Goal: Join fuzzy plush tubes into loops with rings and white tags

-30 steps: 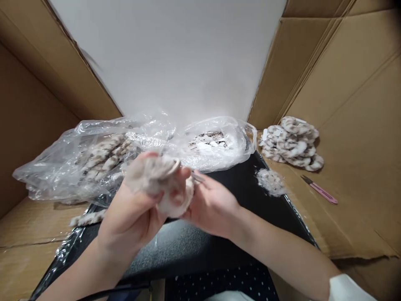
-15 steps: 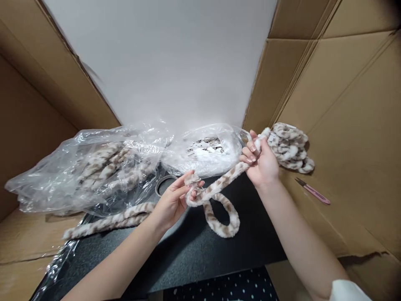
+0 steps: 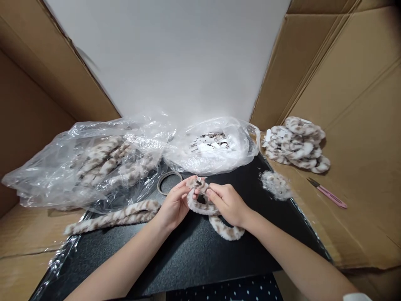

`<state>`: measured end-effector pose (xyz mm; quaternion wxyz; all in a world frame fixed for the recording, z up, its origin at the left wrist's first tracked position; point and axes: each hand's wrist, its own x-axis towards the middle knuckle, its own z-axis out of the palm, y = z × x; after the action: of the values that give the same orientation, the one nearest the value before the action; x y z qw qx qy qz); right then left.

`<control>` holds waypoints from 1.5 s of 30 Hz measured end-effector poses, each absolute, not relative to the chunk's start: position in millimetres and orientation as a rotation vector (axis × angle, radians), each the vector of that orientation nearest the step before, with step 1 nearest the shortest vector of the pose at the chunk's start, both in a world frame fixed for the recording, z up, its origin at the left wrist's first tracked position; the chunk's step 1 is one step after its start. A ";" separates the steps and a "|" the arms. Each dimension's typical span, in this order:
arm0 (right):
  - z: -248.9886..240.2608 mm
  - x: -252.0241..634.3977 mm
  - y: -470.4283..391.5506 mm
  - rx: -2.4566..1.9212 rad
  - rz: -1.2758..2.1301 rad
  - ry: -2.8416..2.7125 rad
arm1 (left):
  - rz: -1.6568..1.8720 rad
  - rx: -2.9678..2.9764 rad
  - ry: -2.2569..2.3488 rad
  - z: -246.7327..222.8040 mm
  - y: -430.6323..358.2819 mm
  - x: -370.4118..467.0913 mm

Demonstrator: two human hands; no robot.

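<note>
Right hand [image 3: 228, 204] drawn inward, furry strip [image 3: 230, 234], looped, brown-blotched

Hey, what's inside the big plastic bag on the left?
Furry strips, white with brown patches, lie heaped inside the plastic bag. The heap's underside is covered by the strips on top, so I can't see what's there.

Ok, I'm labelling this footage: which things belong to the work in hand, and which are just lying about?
Likely part of it:
- furry strip, held by left hand and right hand
- matching strip at left
- bagged strips
- furry pile

Seemingly just lying about, untouched:
- ring
- fluff
- snips
</note>
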<state>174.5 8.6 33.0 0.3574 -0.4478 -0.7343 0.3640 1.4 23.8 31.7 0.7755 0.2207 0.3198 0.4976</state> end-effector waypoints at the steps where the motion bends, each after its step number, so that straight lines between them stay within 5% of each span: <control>1: 31.9 173.2 7.5 -1.171 0.917 -1.887 | 1.092 0.467 0.686 32.0 23.2 1.4; 23: 25.6 169.8 2.2 -1.064 0.840 -1.794 | 1.030 0.590 0.732 23.2 14.1 9.7; 33: 19.6 164.7 2.1 -1.048 0.450 -1.584 | 1.058 0.679 0.788 21.4 10.6 12.4; 45: 17.9 158.5 -1.3 -0.841 0.537 -1.607 | 1.125 0.840 0.850 11.5 11.9 6.8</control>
<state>158.5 -1.3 17.9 0.5850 -0.3605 -0.6890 0.2303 6.8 11.9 11.5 0.6816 0.3746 0.3789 0.5015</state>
